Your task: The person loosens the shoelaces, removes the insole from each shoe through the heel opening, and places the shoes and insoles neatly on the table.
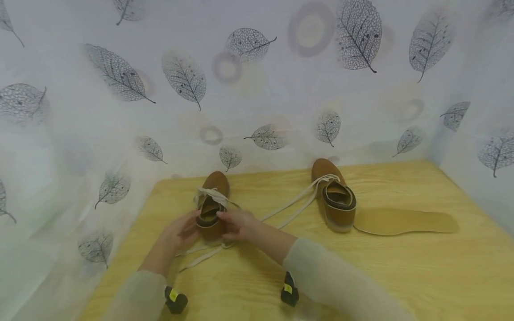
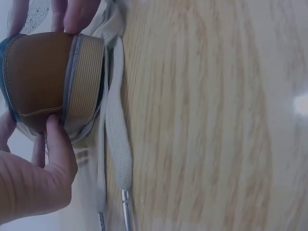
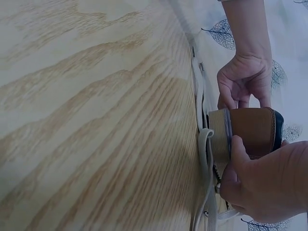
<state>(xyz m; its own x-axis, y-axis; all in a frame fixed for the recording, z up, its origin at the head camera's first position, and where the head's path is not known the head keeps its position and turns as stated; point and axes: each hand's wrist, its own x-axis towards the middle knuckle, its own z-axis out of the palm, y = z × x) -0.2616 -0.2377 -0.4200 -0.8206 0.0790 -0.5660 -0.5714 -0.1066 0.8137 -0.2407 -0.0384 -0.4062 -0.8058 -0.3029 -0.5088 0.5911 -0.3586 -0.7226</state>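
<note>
A brown shoe (image 1: 217,182) with cream laces sits at the left of the table, its toe pointing away from me. My left hand (image 1: 181,231) holds the left side of its heel, the thumb against the brown leather heel (image 2: 41,79) in the left wrist view. From the right side my right hand (image 1: 240,224) grips the same heel, its thumb lying near the ribbed sole edge (image 3: 220,137) in the right wrist view. Loose shoelaces (image 2: 118,139) trail on the table behind the heel. Some fingertips are hidden by the shoe.
A second brown shoe (image 1: 337,216) stands to the right, its laces (image 1: 295,200) stretching left. Beside it a tan insole (image 1: 405,221) lies flat on the wooden table (image 1: 381,276). A leaf-printed curtain (image 1: 273,89) hangs behind the table.
</note>
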